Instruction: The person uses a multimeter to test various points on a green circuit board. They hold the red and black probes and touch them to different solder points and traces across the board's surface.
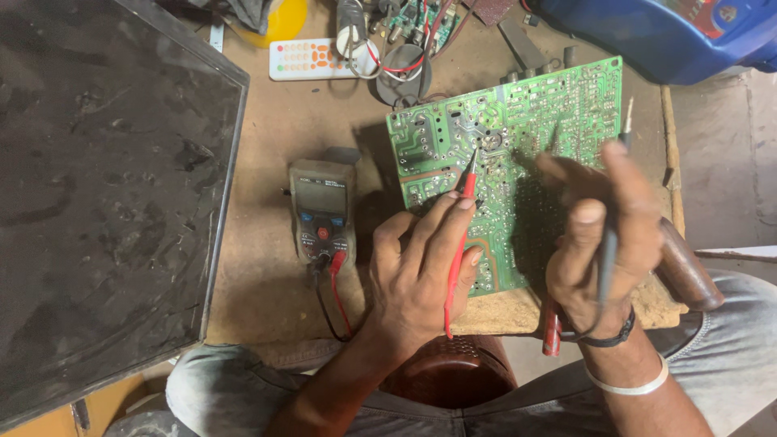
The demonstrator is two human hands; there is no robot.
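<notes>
Left hand (421, 271) closed around a red probe (458, 251), pinched pen-fashion, tip pressed onto the solder side of a green circuit board (518, 121). Right hand (603, 243) closed on a black probe (613, 218), held near upright with its tip raised off the board by the board's right edge — not touching any pad, as far as can be told. Board lying flat toward the tabletop's (275, 121) far right corner, long axis running from the near edge up and away, tilted slightly clockwise. Red probe's shaft roughly along that same axis, tip pointing away from the body. Left hand nearer the board's middle; right hand over its right margin. Grey multimeter (322, 210) left of the board, leads trailing off the near edge. Dark flat panel (105, 186) over the left side; white remote (312, 61) by the far edge.
</notes>
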